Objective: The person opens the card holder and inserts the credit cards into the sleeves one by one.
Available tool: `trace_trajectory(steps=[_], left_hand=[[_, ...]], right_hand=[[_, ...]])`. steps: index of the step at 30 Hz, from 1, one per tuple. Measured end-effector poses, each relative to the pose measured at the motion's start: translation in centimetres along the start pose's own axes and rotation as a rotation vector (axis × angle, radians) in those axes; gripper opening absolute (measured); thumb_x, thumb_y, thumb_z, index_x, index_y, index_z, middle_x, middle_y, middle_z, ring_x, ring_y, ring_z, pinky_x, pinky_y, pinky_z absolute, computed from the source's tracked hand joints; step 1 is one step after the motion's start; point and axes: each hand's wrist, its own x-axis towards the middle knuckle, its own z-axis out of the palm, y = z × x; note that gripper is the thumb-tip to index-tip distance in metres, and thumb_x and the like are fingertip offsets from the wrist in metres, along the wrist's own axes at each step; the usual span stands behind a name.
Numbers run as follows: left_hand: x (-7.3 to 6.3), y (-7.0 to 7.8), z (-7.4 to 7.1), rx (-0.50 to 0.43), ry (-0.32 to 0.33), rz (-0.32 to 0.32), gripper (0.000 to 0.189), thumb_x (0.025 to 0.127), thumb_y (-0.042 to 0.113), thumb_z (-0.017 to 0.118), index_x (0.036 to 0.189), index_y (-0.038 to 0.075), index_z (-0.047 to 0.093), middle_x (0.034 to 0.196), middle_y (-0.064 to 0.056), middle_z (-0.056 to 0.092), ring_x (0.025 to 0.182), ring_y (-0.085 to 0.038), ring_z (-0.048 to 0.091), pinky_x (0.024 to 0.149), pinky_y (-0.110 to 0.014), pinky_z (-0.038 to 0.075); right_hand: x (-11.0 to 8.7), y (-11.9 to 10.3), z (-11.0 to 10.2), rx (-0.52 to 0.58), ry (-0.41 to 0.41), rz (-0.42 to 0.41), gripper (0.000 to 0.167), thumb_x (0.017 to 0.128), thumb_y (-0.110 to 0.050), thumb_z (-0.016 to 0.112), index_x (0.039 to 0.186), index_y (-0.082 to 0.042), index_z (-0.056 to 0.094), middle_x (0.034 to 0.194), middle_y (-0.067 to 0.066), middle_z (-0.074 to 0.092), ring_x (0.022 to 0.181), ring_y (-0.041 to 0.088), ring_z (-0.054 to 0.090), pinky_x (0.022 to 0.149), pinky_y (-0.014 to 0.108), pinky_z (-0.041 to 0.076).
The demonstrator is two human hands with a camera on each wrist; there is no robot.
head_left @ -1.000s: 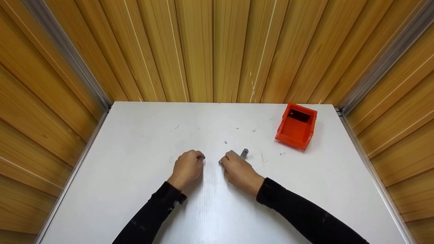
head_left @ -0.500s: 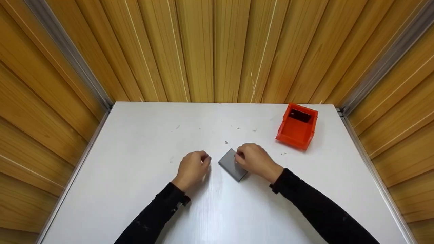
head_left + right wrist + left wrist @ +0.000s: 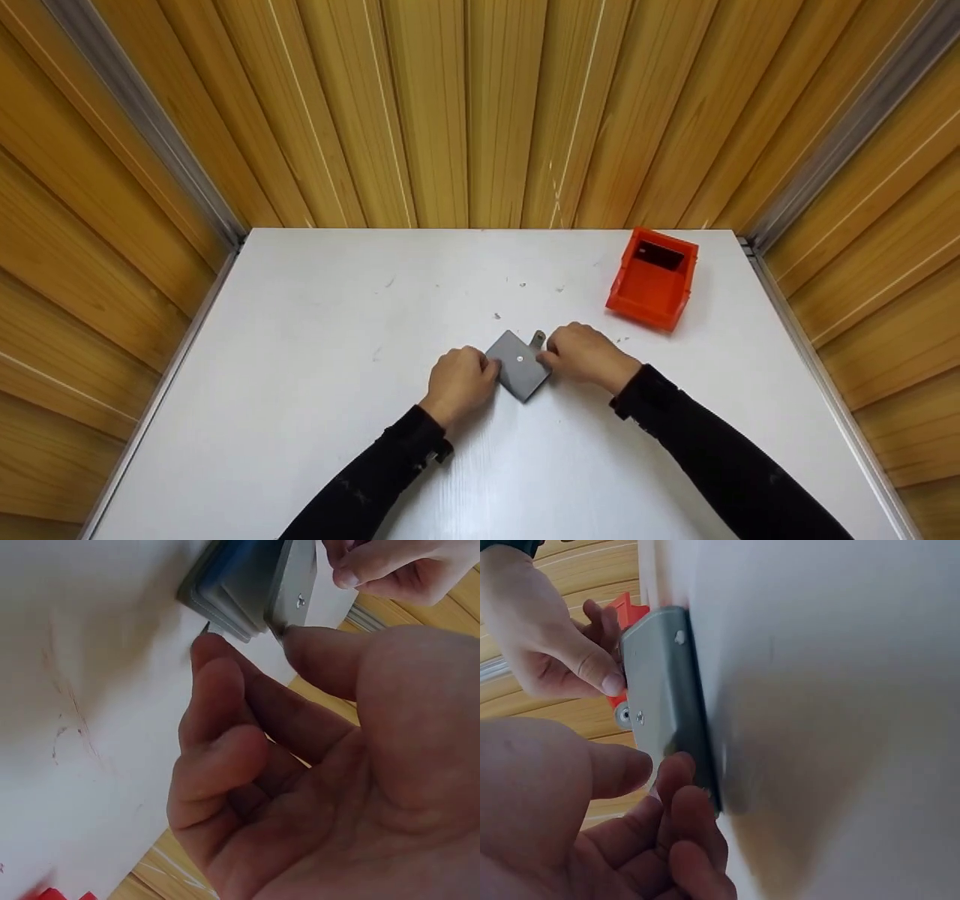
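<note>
A small grey snap wallet (image 3: 517, 381) lies at an angle on the white table (image 3: 337, 337), a metal snap stud on its cover. Its strap (image 3: 538, 340) sticks out at the far right side. My left hand (image 3: 459, 384) pinches the wallet's left edge, thumb on the cover and fingers by the spine (image 3: 686, 697). At the opposite edge my right hand (image 3: 589, 356) has its thumb at the rim of the cover (image 3: 292, 592), its fingers curled below. The cover stands slightly raised there, and inner sleeves (image 3: 236, 596) show beneath it in the right wrist view.
An orange-red bin (image 3: 649, 292) stands at the back right of the table. Wood-patterned panels (image 3: 435, 112) rise behind and along both sides. Small scuffs mark the tabletop beyond the hands.
My left hand has moved right onto the wallet's edge. The right hand went from covering the wallet to its right edge, and the snap stud and the strap now show.
</note>
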Motion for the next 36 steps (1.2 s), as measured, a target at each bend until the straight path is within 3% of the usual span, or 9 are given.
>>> trace_trajectory(steps=[6,10,15,22,27,36], left_hand=[[0.0,-0.2,0.9,-0.007,0.047,-0.009,0.045,0.101,0.033,0.075,0.06,0.017,0.071,0.06,0.005,0.062,0.056,-0.013,0.051,0.054,-0.032,0.038],[0.1,-0.2,0.9,-0.008,0.046,-0.016,0.042,0.1,0.034,0.077,0.062,0.017,0.074,0.061,0.004,0.065,0.056,-0.012,0.051,0.053,-0.032,0.038],[0.1,-0.3,0.5,0.0,0.04,-0.002,0.041,0.101,0.035,0.078,0.064,0.015,0.075,0.063,0.004,0.066,0.056,-0.011,0.05,0.053,-0.03,0.037],[0.6,-0.8,-0.2,0.0,0.018,-0.024,0.036,0.101,0.035,0.078,0.071,0.016,0.08,0.068,0.002,0.072,0.059,-0.011,0.054,0.056,-0.031,0.041],[0.9,-1.3,-0.3,-0.004,0.042,-0.018,0.033,0.1,0.034,0.079,0.071,0.017,0.078,0.07,0.002,0.072,0.063,-0.012,0.057,0.059,-0.032,0.045],[1.4,-1.4,-0.4,0.002,0.041,-0.033,0.032,0.102,0.034,0.079,0.076,0.014,0.078,0.074,-0.001,0.075,0.065,-0.015,0.061,0.062,-0.035,0.051]], right_hand=[[0.1,-0.1,0.8,-0.025,-0.021,0.011,0.023,0.104,-0.024,0.075,0.085,-0.012,0.081,0.079,0.001,0.068,0.075,0.018,0.056,0.07,0.033,0.044],[0.1,-0.2,1.2,-0.023,-0.026,0.03,0.025,0.104,-0.022,0.075,0.081,-0.013,0.077,0.078,0.001,0.066,0.074,0.018,0.056,0.069,0.032,0.044],[0.0,-0.3,1.5,-0.053,0.013,-0.006,0.027,0.102,-0.021,0.075,0.077,-0.012,0.075,0.077,0.001,0.064,0.076,0.019,0.054,0.07,0.034,0.043],[-0.1,-0.5,2.3,0.033,0.036,-0.007,0.029,0.102,-0.022,0.076,0.074,-0.014,0.074,0.071,-0.003,0.059,0.073,0.017,0.053,0.07,0.033,0.042],[-0.3,-0.8,3.2,0.071,0.06,-0.003,0.031,0.102,-0.022,0.077,0.072,-0.013,0.074,0.066,-0.006,0.055,0.068,0.015,0.05,0.066,0.03,0.04],[-1.5,-1.9,4.8,0.124,0.125,0.0,0.029,0.101,-0.022,0.077,0.073,-0.014,0.077,0.069,-0.006,0.061,0.071,0.014,0.053,0.07,0.032,0.043]])
